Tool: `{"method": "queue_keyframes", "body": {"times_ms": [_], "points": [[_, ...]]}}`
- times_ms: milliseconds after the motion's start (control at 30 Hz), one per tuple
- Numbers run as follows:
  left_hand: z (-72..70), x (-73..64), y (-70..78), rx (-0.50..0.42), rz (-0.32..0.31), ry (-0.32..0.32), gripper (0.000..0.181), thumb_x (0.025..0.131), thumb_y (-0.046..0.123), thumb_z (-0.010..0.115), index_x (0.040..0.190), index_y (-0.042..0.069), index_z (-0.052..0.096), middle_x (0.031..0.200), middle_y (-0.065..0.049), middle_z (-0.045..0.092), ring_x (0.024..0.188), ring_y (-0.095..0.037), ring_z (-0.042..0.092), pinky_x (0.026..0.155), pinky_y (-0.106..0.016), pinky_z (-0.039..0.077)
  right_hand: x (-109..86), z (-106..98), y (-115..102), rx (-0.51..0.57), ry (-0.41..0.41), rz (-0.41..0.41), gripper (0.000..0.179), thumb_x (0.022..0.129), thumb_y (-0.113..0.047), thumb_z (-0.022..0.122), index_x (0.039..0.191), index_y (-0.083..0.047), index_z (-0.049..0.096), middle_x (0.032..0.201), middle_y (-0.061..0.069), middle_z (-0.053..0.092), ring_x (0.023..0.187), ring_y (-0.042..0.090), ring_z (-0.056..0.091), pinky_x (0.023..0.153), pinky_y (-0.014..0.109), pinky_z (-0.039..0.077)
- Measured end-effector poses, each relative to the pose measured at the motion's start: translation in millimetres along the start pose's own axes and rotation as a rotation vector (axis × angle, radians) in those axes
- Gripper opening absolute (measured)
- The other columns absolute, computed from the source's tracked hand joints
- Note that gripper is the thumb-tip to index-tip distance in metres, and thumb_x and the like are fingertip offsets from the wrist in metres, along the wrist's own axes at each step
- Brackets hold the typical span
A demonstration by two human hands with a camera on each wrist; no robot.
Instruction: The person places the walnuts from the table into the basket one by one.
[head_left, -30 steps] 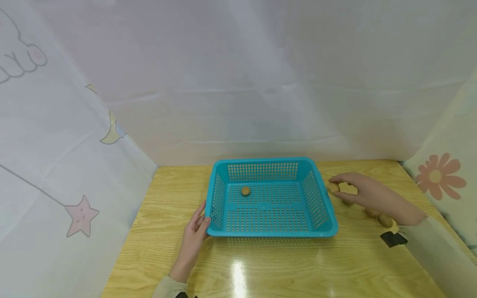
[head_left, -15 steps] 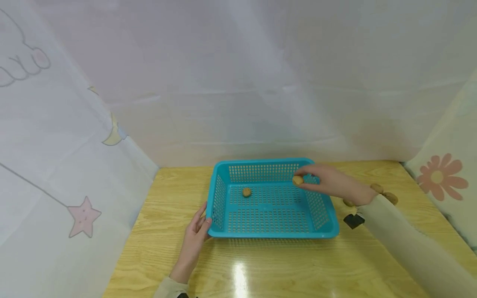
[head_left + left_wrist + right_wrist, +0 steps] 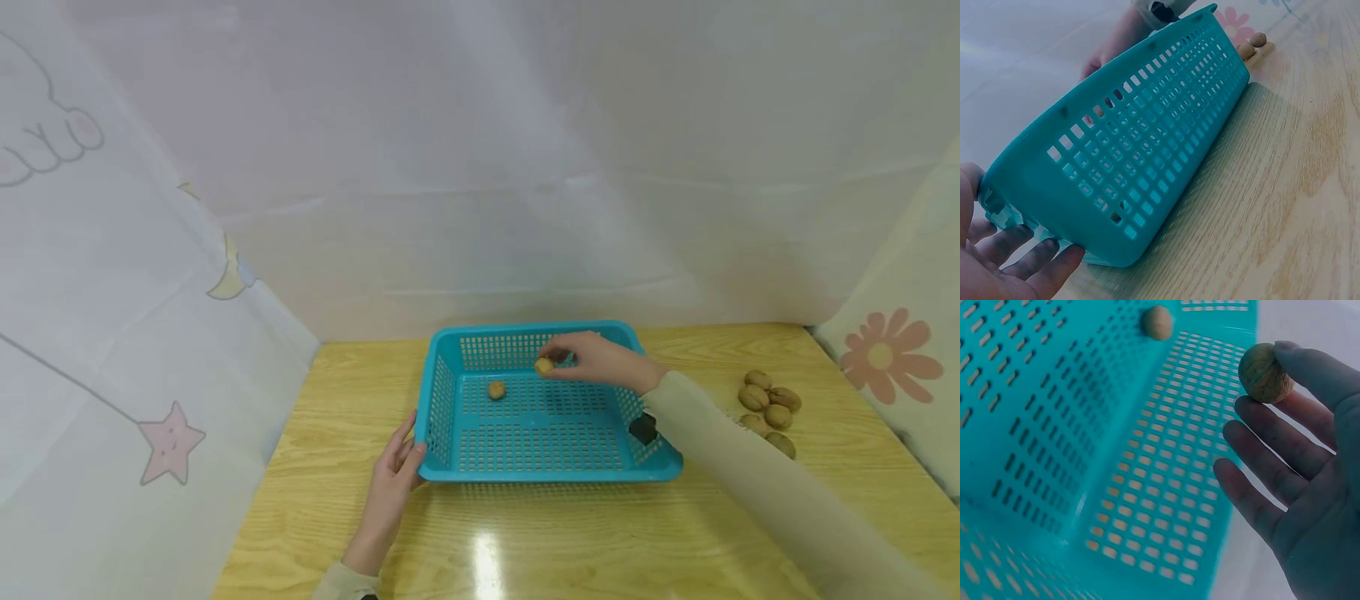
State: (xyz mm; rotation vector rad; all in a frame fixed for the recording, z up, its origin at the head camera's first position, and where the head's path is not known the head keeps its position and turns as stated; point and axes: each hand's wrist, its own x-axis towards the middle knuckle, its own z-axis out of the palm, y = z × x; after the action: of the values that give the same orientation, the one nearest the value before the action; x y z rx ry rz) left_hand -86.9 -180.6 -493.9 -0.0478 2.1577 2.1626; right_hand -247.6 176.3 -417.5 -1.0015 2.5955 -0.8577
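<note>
Head view: one left bare-hand grip (image 3: 393,472) holds the left end of one turquoise, rectangular, perforated plastic basket (image 3: 547,477) on one yellowish wood-grain desk (image 3: 337,417). Six brown, oval walnuts (image 3: 778,416) visible right of basket. Inside, one loose round walnut (image 3: 497,390); right bare-hand grip (image 3: 597,360) pinches one tan walnut (image 3: 543,367) above basket floor. Behind, pale cloth backdrop (image 3: 465,233).
</note>
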Motion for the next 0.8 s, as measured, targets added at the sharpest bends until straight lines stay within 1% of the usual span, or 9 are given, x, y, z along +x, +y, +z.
{"method": "queue_keyframes", "body": {"times_ms": [67, 167, 267, 300, 433, 500, 667, 800], "points": [[-0.4, 0.0, 0.0, 0.002, 0.004, 0.000, 0.060, 0.111, 0.024, 0.054, 0.165, 0.015, 0.030, 0.158, -0.023, 0.045, 0.133, -0.042, 0.058, 0.093, -0.035, 0.060, 9.5, 7.6, 3.0, -0.008, -0.023, 0.008, 0.037, 0.101, -0.027, 0.072, 0.132, -0.008, 0.069, 0.122, 0.003, 0.071, 0.112, 0.027, 0.067, 0.098, 0.056, 0.053], [-0.8, 0.0, -0.5, 0.000, 0.005, 0.001, 0.060, 0.111, 0.024, 0.054, 0.165, 0.015, 0.030, 0.157, -0.024, 0.046, 0.132, -0.043, 0.058, 0.093, -0.035, 0.060, 21.4, 20.3, 8.6, -0.014, -0.069, 0.032, 0.035, 0.101, -0.026, 0.071, 0.131, -0.008, 0.069, 0.123, 0.004, 0.070, 0.112, 0.026, 0.066, 0.100, 0.054, 0.052], [-1.0, 0.6, -1.6, 0.002, 0.006, -0.004, 0.061, 0.111, 0.025, 0.054, 0.165, 0.014, 0.030, 0.157, -0.025, 0.046, 0.132, -0.043, 0.058, 0.094, -0.036, 0.060, 29.7, 32.5, 15.4, -0.031, -0.122, 0.029, 0.032, 0.102, -0.025, 0.071, 0.129, -0.008, 0.069, 0.123, 0.004, 0.071, 0.109, 0.023, 0.067, 0.098, 0.048, 0.054], [-1.1, 0.7, -2.0, 0.001, 0.002, -0.004, 0.061, 0.110, 0.025, 0.054, 0.165, 0.015, 0.030, 0.157, -0.024, 0.046, 0.133, -0.043, 0.058, 0.094, -0.036, 0.060, 32.0, 36.4, 17.3, -0.030, -0.140, 0.028, 0.032, 0.102, -0.024, 0.071, 0.129, -0.008, 0.069, 0.123, 0.004, 0.071, 0.109, 0.022, 0.067, 0.094, 0.044, 0.056], [-0.6, 1.6, -3.2, -0.006, -0.003, -0.002, 0.061, 0.110, 0.025, 0.055, 0.165, 0.015, 0.030, 0.158, -0.024, 0.045, 0.134, -0.042, 0.057, 0.094, -0.036, 0.060, 40.0, 48.9, 23.2, -0.040, -0.194, 0.013, 0.034, 0.100, -0.023, 0.073, 0.130, -0.006, 0.070, 0.122, 0.004, 0.072, 0.107, 0.020, 0.067, 0.091, 0.039, 0.057], [-0.5, 1.2, -3.5, -0.009, -0.004, -0.006, 0.062, 0.110, 0.026, 0.055, 0.165, 0.015, 0.030, 0.158, -0.024, 0.045, 0.134, -0.042, 0.056, 0.094, -0.036, 0.060, 42.8, 54.0, 24.5, -0.042, -0.214, 0.038, 0.036, 0.099, -0.025, 0.074, 0.131, -0.007, 0.070, 0.121, 0.002, 0.072, 0.107, 0.017, 0.067, 0.091, 0.038, 0.057], [-0.6, 0.5, -3.0, -0.009, 0.005, -0.014, 0.061, 0.110, 0.026, 0.055, 0.165, 0.014, 0.029, 0.158, -0.024, 0.045, 0.134, -0.043, 0.056, 0.094, -0.036, 0.060, 47.0, 58.2, 24.0, -0.057, -0.238, 0.069, 0.037, 0.099, -0.027, 0.075, 0.131, -0.009, 0.070, 0.119, 0.000, 0.072, 0.107, 0.016, 0.066, 0.092, 0.039, 0.056], [-1.0, 0.8, -2.2, -0.010, 0.002, -0.011, 0.062, 0.110, 0.026, 0.055, 0.165, 0.015, 0.029, 0.158, -0.024, 0.045, 0.134, -0.043, 0.056, 0.094, -0.036, 0.060, 43.9, 50.8, 20.1, -0.061, -0.231, 0.063, 0.035, 0.100, -0.024, 0.073, 0.132, -0.008, 0.070, 0.120, 0.003, 0.072, 0.108, 0.018, 0.067, 0.091, 0.039, 0.057]]}}
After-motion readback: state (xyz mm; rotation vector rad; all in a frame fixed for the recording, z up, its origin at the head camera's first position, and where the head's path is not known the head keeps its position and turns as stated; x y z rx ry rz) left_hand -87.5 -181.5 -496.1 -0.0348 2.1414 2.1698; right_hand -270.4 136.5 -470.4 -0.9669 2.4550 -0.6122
